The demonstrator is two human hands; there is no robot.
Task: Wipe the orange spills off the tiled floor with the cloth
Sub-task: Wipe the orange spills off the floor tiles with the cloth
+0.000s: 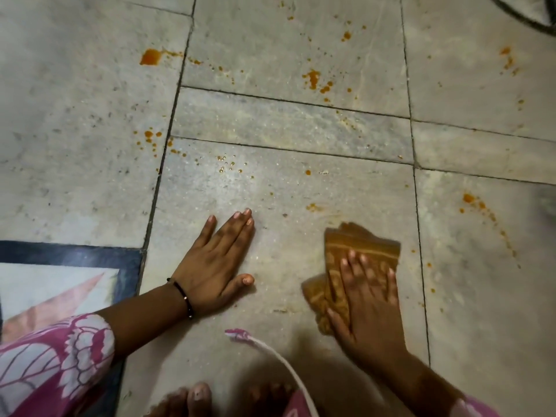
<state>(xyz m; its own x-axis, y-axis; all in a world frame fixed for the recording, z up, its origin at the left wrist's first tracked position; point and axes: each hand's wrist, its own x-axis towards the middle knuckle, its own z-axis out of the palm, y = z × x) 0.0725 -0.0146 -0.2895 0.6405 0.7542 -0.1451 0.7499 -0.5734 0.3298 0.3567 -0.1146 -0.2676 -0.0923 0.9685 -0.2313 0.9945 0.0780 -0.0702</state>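
floor wipe, hands and cloth on grey tiles

item 1. tiled floor (285, 121): grey stone tiles with dark joints, seen from above. one narrow tile runs across the middle of the view.

item 2. orange spills (313, 78): scattered drops and blots. largest blot (150, 57) on the far left tile, just beside a joint. a cluster of drops at the joint left of the near middle tile; fine droplets along that tile's far edge; a streak of spots down the near right tile; more specks on the far right tile.

item 3. cloth (355, 251): orange-brown, patterned, folded, lying flat on the near middle tile close to its right joint. blurred at its edges.

item 4. right hand (367, 302): palm down on the cloth, fingers straight and spread, pressing it to the floor.

item 5. left hand (216, 260): flat on the bare middle tile, fingers straight and together, thumb out, holding nothing. well apart from the cloth. dark beaded bracelet (183, 299) on the wrist.

item 6. pink floral sleeve (57, 359) at the near left edge; toes (198, 397) at the near edge; dark-bordered patterned tile (69, 254) at left.
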